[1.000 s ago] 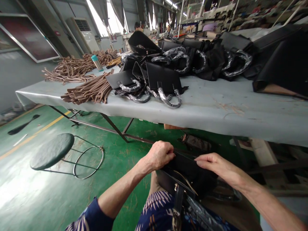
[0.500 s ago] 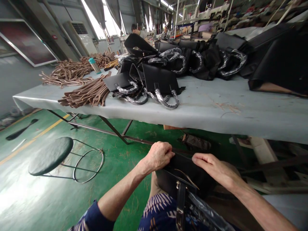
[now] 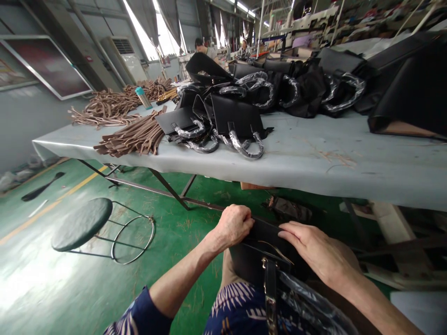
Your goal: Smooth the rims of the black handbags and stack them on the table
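Before the table [image 3: 296, 146], at its left, we see a stool [image 3: 82, 224]. Next, our left hand [image 3: 234, 226] stays curled closed on the edge of a black bag [image 3: 248, 266], which sits below the table's near side. Farther right, our right hand [image 3: 310, 243] has flattened along that edge, fingers straighter; whether it pinches, we cannot tell. The edge seems steadied from both sides.

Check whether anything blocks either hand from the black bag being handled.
Nothing visible does. The left hand grips the black bag at its far edge, and the right hand touches it farther right. The plastic-wrapped handle lies nearer the body.
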A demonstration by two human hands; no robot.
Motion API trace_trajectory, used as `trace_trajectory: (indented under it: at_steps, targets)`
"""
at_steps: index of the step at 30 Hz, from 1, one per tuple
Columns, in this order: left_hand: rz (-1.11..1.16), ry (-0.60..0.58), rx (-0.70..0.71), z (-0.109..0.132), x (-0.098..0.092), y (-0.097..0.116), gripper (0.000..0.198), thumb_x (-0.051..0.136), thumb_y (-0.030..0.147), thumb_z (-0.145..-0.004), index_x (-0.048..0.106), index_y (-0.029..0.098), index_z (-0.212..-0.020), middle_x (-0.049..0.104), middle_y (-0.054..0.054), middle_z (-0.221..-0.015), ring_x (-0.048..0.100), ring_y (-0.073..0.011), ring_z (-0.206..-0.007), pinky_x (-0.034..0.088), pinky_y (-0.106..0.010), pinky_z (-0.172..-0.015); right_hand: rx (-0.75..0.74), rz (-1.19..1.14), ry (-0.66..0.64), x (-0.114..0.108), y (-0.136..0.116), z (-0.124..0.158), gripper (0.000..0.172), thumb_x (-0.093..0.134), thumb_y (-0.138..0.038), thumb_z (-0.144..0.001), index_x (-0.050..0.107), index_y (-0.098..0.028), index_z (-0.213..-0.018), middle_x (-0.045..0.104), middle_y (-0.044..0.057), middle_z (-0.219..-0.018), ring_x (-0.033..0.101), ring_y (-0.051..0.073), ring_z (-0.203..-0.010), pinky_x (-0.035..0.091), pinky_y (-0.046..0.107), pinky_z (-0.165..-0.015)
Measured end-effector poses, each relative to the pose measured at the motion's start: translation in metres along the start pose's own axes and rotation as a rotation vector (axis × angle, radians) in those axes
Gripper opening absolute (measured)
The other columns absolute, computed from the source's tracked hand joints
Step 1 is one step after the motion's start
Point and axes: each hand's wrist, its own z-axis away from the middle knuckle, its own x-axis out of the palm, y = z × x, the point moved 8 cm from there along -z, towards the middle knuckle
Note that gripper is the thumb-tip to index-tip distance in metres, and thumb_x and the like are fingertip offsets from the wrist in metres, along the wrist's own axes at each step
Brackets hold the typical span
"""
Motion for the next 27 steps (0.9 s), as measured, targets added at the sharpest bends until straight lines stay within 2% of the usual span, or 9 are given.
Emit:
trace_trajectory:
  at_steps: [4,7,13,18,21,23,26,27]
  targets:
    - [0.013,0.015,0.004,0.002,0.001,-0.002,0.017,0.049,0.024,-0.071,0.051,0.016,-0.056,0.046,0.002,-0.052,0.038,-0.0093,-0.05,0.024,-0.021,-0.05,0.001,0.225,-0.076,0.01,-0.006,-0.013,0.03,0.038,-0.036,-0.087,0.062,-0.026,-0.072,0.068,0.003,-0.069,0.065,0.021,-0.072,0.038,0.027,-0.058]
    - [0.03,0.025,0.025,0.004,0.001,0.001,0.018,0.048,0.024,-0.071,0.05,0.016,-0.056,0.046,0.002,-0.052,0.037,-0.009,-0.05,0.024,-0.021,-0.05,-0.066,0.313,-0.105,0.016,-0.02,-0.024,0.03,0.037,-0.035,-0.088,0.062,-0.025,-0.074,0.069,0.004,-0.068,0.066,0.022,-0.07,0.036,0.027,-0.055]
    - [0.024,0.038,0.039,0.007,-0.001,0.001,0.015,0.046,0.019,-0.07,0.048,0.016,-0.056,0.046,0.002,-0.053,0.036,-0.0086,-0.05,0.024,-0.021,-0.05,-0.2,0.343,-0.122,0.025,-0.047,-0.038,0.027,0.034,-0.03,-0.089,0.06,-0.023,-0.083,0.068,0.006,-0.07,0.065,0.023,-0.072,0.034,0.028,-0.055]
    - [0.034,0.02,0.082,0.011,-0.003,0.002,0.013,0.048,0.02,-0.07,0.044,0.017,-0.058,0.044,0.004,-0.052,0.036,-0.0082,-0.049,0.025,-0.021,-0.049,-0.28,0.322,-0.206,0.035,-0.054,-0.042,0.025,0.034,-0.026,-0.088,0.058,-0.021,-0.085,0.067,0.007,-0.075,0.063,0.022,-0.074,0.035,0.028,-0.058]
    - [0.024,0.005,0.096,0.015,-0.006,0.005,0.008,0.051,0.025,-0.071,0.047,0.018,-0.069,0.047,0.004,-0.059,0.041,-0.0096,-0.054,0.029,-0.021,-0.051,-0.316,0.293,-0.251,0.036,-0.055,-0.042,0.028,0.031,-0.026,-0.089,0.059,-0.02,-0.085,0.066,0.007,-0.077,0.063,0.021,-0.075,0.037,0.028,-0.061]
    - [0.034,-0.04,0.048,0.017,-0.006,0.001,0.023,0.059,0.03,-0.067,0.048,0.019,-0.085,0.053,0.003,-0.069,0.048,-0.0122,-0.061,0.033,-0.022,-0.054,-0.296,0.256,-0.272,0.034,-0.054,-0.043,0.031,0.03,-0.028,-0.09,0.059,-0.019,-0.084,0.066,0.008,-0.079,0.062,0.021,-0.08,0.038,0.028,-0.065]
    - [0.052,-0.135,-0.097,0.022,-0.006,-0.014,0.071,0.073,0.039,-0.05,0.04,0.019,-0.11,0.058,-0.003,-0.089,0.054,-0.0201,-0.077,0.038,-0.025,-0.06,-0.248,0.251,-0.303,0.03,-0.053,-0.045,0.03,0.035,-0.031,-0.088,0.06,-0.018,-0.078,0.066,0.008,-0.08,0.061,0.02,-0.084,0.038,0.028,-0.069]
    - [0.067,-0.162,-0.152,0.025,-0.006,-0.019,0.081,0.075,0.04,-0.046,0.037,0.019,-0.115,0.058,-0.004,-0.092,0.055,-0.0222,-0.08,0.039,-0.027,-0.062,-0.242,0.265,-0.309,0.028,-0.054,-0.045,0.029,0.036,-0.03,-0.088,0.059,-0.018,-0.076,0.066,0.008,-0.08,0.061,0.02,-0.085,0.038,0.027,-0.069]
